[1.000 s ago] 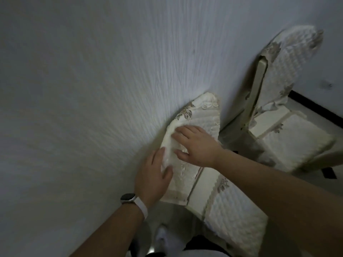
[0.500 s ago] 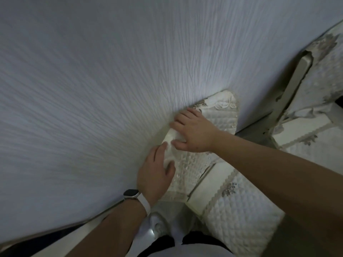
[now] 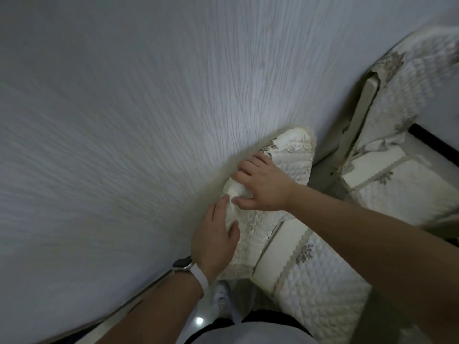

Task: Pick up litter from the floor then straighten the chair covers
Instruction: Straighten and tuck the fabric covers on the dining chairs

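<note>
The cream quilted cloth chair cover (image 3: 295, 157) is bunched against the white wall (image 3: 149, 120). The left hand (image 3: 214, 242) and right hand (image 3: 265, 188) both grip it, close together. An uneven pull could leave it crooked.

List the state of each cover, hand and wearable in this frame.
near back cover, bunched at its edge by the wall
near seat cover, lies flat
far back cover, shifted sideways, leaving the chair frame bare
left hand, grips the near back cover's edge
right hand, gathers the bunched fabric between thumb and fingers
watch, strapped on the left wrist
</note>
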